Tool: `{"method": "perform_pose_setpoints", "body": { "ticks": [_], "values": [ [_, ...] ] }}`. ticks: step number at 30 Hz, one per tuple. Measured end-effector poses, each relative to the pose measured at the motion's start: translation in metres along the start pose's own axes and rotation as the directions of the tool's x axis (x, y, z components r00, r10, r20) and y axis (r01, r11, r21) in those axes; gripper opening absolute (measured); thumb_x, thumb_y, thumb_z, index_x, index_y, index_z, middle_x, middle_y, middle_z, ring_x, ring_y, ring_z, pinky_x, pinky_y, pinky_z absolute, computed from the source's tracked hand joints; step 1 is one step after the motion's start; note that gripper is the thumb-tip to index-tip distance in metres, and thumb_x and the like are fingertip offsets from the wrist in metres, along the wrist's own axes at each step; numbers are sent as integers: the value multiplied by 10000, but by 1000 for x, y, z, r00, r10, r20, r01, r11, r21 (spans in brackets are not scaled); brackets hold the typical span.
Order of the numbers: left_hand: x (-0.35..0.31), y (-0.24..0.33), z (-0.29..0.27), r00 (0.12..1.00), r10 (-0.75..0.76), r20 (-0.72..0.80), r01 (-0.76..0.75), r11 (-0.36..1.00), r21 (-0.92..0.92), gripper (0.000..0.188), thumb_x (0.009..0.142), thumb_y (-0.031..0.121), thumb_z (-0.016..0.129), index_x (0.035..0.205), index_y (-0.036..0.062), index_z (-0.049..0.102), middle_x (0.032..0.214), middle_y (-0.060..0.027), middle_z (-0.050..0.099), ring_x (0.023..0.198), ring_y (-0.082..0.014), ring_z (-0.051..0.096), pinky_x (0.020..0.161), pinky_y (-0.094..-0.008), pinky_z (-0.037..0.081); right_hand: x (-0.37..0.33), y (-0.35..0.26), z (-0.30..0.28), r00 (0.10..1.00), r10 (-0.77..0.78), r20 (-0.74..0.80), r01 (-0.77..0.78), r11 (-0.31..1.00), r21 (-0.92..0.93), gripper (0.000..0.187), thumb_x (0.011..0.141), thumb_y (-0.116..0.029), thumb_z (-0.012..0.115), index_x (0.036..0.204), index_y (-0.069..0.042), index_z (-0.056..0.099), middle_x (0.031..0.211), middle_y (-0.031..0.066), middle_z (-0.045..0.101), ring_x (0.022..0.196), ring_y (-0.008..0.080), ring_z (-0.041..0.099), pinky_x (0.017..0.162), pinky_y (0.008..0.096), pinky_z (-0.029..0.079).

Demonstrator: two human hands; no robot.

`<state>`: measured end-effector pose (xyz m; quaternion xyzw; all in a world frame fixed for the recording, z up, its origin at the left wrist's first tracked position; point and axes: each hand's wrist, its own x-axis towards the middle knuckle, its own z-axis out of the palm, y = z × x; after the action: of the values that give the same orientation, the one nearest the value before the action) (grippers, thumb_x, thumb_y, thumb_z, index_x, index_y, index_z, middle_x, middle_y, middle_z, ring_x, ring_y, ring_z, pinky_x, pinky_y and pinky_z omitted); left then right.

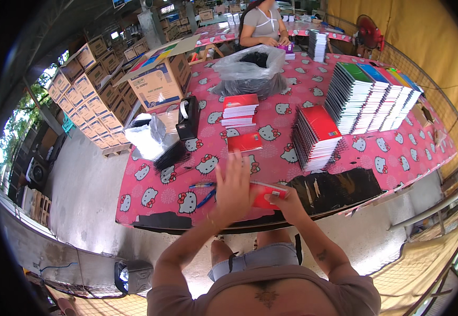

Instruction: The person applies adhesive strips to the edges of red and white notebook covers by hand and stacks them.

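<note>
At the near edge of the counter (150, 203), the person holds a red notebook (267, 194) between both hands. The right hand (290, 203) grasps its right end from below; the left hand (232, 187) lies flat and unclenched across its left part, fingers spread. Two blue pens (203, 192) lie just beside it. Sound handling would, in the inspector's judgement, keep the cover pressed flat and the right grip firm.

red notebook (264, 196), pink cat-patterned tablecloth (292, 84), clear plastic bag (250, 66)
</note>
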<state>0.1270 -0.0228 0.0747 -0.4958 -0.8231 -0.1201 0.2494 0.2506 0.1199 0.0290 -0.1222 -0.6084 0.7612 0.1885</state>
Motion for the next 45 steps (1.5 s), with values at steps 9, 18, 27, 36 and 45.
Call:
{"method": "perform_pose_setpoints", "body": {
  "ticks": [9, 18, 27, 36, 45],
  "values": [
    [23, -3, -9, 998, 48, -46, -48, 999, -13, 831, 950, 545, 504, 1486, -67, 335, 1554, -277, 318, 1462, -418, 287, 1151, -652, 158, 4, 14, 2, 998, -57, 9, 57, 994, -89, 340, 906, -53, 689, 1234, 31, 648, 1006, 27, 698, 880, 90, 630, 806, 257, 528],
    [30, 0, -15, 990, 139, 3, -139, 990, -26, 846, 935, 554, 523, 1504, -42, 327, 1574, -228, 316, 1481, -373, 266, 1170, -603, 182, 7, 16, 6, 994, -51, 93, 68, 978, -199, 423, 916, 8, 637, 1335, 29, 582, 1214, 85, 667, 1049, 116, 617, 911, 262, 509],
    [14, 21, 15, 953, 304, 14, -285, 910, -302, 838, 953, 547, 500, 1508, -47, 298, 1586, -246, 286, 1494, -391, 238, 1158, -615, 186, 12, 16, -4, 990, -108, -86, 107, 994, -14, 542, 913, 83, 568, 1443, 38, 463, 1253, 87, 639, 1101, 134, 604, 948, 286, 504],
    [-26, 31, 49, 879, -146, 453, 472, 146, -869, 506, 973, 149, 607, 1427, 9, 437, 1286, -121, 578, 1174, -172, 543, 997, -331, 445, -23, -1, 16, 946, -326, 3, 293, 848, -442, 703, 875, 29, 657, 1518, -62, 386, 1415, 137, 436, 1217, 232, 514, 999, 380, 485],
    [-47, -8, 108, 890, -165, 425, 449, 154, -880, 352, 923, 20, 599, 1272, 28, 556, 998, -66, 610, 877, -97, 552, 705, -263, 474, 6, -13, 4, 775, -465, 429, 505, 46, -862, 414, 821, -155, 713, 1226, -110, 646, 1157, 58, 614, 1053, 278, 593, 940, 440, 421]
  ]
}}
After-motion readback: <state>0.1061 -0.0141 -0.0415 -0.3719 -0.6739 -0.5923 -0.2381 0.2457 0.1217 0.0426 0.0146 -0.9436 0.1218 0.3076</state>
